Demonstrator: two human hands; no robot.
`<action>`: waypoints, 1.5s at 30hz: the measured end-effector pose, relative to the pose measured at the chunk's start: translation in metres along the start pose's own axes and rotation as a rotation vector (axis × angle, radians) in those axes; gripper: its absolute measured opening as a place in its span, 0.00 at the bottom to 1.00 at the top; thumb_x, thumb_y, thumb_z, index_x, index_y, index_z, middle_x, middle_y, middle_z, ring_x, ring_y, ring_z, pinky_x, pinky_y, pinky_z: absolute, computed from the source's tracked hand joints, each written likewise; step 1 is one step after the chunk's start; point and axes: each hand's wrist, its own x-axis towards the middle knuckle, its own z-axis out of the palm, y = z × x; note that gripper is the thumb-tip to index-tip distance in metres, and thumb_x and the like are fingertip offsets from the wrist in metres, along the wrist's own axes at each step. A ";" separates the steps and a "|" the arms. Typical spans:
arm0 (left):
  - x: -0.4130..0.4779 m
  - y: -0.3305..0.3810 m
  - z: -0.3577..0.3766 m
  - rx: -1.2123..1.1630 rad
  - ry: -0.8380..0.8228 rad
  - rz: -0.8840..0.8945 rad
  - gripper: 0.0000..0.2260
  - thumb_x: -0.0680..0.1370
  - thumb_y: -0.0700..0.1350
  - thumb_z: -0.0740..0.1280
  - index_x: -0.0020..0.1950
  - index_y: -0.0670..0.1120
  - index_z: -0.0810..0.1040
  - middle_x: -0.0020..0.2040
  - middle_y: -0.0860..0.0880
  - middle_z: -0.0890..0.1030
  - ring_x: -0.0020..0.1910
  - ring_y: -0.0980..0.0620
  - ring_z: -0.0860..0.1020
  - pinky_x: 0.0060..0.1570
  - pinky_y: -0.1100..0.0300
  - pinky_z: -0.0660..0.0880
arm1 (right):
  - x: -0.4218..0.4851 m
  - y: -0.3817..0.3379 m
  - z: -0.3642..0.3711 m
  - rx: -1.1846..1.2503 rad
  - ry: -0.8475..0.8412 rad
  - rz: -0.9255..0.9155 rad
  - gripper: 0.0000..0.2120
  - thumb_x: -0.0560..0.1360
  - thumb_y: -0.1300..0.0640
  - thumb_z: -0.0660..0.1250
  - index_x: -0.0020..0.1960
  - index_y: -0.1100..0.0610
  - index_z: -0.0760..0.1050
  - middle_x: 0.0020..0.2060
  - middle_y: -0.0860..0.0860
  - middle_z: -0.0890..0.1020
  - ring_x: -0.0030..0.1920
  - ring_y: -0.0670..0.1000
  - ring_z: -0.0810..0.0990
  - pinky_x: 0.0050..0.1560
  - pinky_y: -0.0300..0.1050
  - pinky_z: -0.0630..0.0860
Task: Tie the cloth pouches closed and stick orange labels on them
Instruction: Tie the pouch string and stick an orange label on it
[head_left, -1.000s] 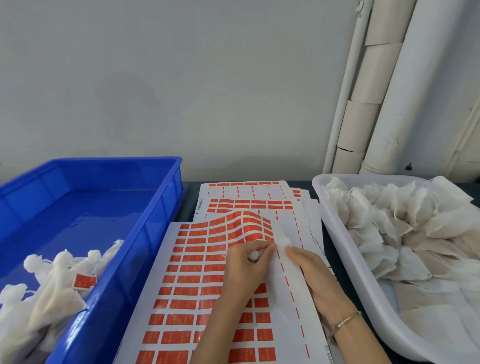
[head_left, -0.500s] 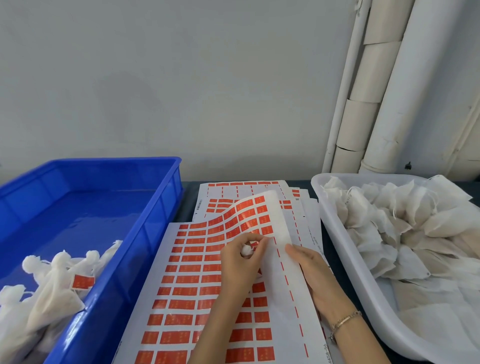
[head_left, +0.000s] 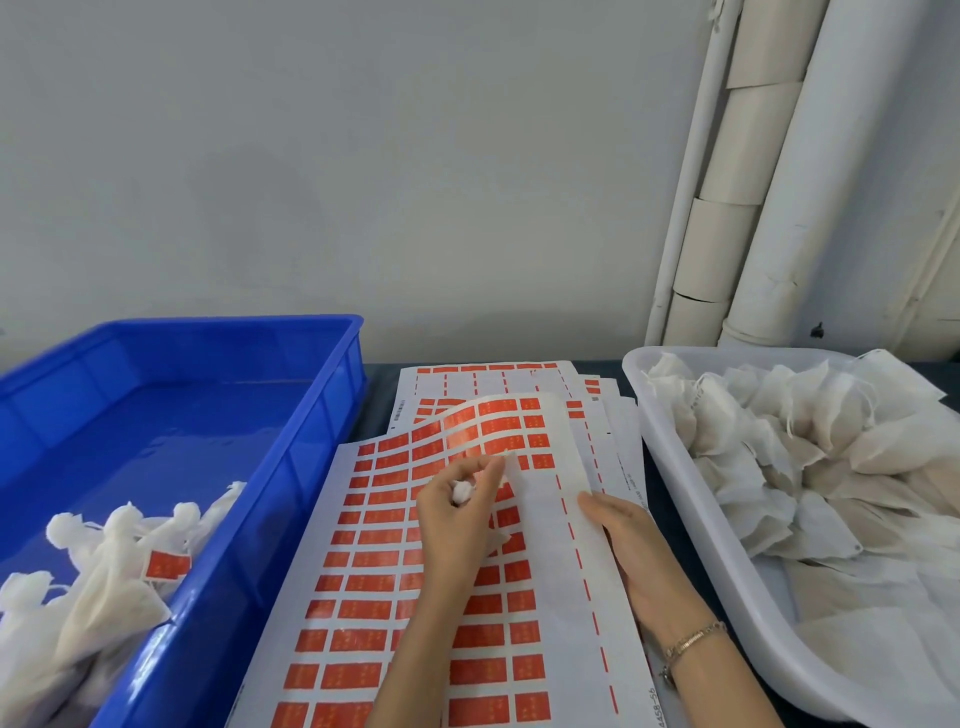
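Grey wall and a dark desk as the backdrop, nothing fancy. The left hand is curled around a small white wad, can't tell if it's a pouch top or scrap backing, and its thumb and forefinger are picking at the top label sheet near the far rows. The right hand grips that sheet's right edge, fingers tucked under it as far as I can see. What changed: a second ago the far end of the sheet was only a low hump, half a second ago the corner had come up, and now it's curled way up and over toward the person, with the left hand's fingertips shifted a bit further up. I'd guess a label is being worked loose, but none is clearly free yet. More sheets are fanned out underneath. Left of that, the blue bin holds the tied pouches, one showing an orange label. On the right the white tub is piled with untied pouches, so there's plenty left to do.
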 end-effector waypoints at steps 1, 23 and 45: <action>0.001 0.002 -0.003 -0.025 0.017 -0.019 0.04 0.71 0.53 0.72 0.42 0.54 0.82 0.36 0.57 0.82 0.36 0.60 0.80 0.27 0.72 0.73 | 0.001 0.000 -0.001 -0.015 0.001 -0.016 0.08 0.79 0.56 0.63 0.56 0.55 0.78 0.49 0.57 0.84 0.49 0.64 0.82 0.52 0.58 0.78; -0.010 0.012 -0.004 -0.052 -0.351 -0.009 0.03 0.67 0.52 0.73 0.36 0.54 0.85 0.32 0.54 0.81 0.26 0.57 0.73 0.27 0.67 0.71 | 0.000 -0.001 0.006 -0.105 0.153 -0.525 0.16 0.65 0.48 0.73 0.51 0.50 0.82 0.47 0.40 0.85 0.51 0.38 0.81 0.41 0.27 0.76; -0.005 0.004 -0.004 0.054 -0.368 0.058 0.02 0.72 0.44 0.73 0.40 0.50 0.83 0.34 0.58 0.82 0.30 0.62 0.77 0.29 0.73 0.71 | -0.003 0.001 0.011 -0.031 -0.031 -0.414 0.18 0.68 0.44 0.67 0.49 0.55 0.84 0.52 0.47 0.84 0.59 0.48 0.80 0.65 0.52 0.72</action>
